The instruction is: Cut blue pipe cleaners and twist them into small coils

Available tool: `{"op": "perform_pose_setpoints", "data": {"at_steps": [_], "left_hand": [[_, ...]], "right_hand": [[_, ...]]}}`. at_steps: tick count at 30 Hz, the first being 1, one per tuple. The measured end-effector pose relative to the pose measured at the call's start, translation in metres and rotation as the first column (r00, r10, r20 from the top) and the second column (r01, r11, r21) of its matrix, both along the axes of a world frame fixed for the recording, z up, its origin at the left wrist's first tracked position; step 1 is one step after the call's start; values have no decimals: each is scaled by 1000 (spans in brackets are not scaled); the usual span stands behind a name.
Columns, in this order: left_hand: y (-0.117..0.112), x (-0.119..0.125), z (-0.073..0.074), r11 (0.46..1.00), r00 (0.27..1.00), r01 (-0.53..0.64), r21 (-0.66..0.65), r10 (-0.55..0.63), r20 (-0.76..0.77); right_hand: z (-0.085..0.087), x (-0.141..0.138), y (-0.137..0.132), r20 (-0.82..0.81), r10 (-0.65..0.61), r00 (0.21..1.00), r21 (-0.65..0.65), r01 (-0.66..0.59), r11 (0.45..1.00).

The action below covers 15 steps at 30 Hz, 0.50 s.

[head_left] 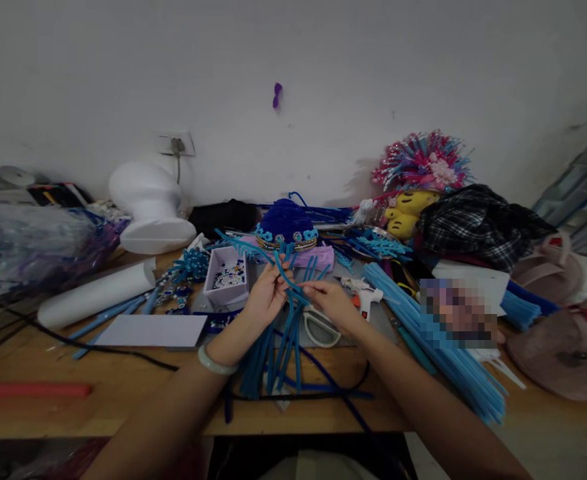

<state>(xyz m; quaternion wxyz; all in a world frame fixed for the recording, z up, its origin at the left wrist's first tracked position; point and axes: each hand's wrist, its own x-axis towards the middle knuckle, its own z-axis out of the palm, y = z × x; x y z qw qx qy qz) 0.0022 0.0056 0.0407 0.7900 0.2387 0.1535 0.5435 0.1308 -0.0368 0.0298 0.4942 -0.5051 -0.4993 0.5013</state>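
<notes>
My left hand [266,293] and my right hand [330,303] meet over the middle of a wooden table [123,393]. Both pinch blue pipe cleaners [286,313] that hang down in a loose bunch toward the table's front edge. A pale bangle [213,361] circles my left wrist. Just beyond my hands sits a dark blue headpiece [286,223] trimmed with turquoise ornaments. White-handled scissors [320,328] lie under my right hand.
A small white box of beads [226,275] stands left of my hands, and a white foam head form [149,203] lies further back. A thick bundle of light blue pipe cleaners [448,350] and a glue gun [366,293] lie right. Cloth, bags and a colourful headdress [423,160] crowd the right.
</notes>
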Motion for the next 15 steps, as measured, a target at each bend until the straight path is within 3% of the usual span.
{"op": "perform_pose_setpoints", "data": {"at_steps": [5, 11, 15], "left_hand": [[3, 2, -4, 1000, 998, -23, 10, 23, -62], [4, -1, -2, 987, 983, -162, -22, 159, -93], [0, 0, -1, 984, 976, -172, 52, 177, -126]], "right_hand": [[8, 11, 1, 82, 92, 992, -24, -91, 996], [21, 29, -7, 192, 421, 887, -143, -399, 906], [20, 27, -7, 185, 317, 930, -89, -305, 948]]}}
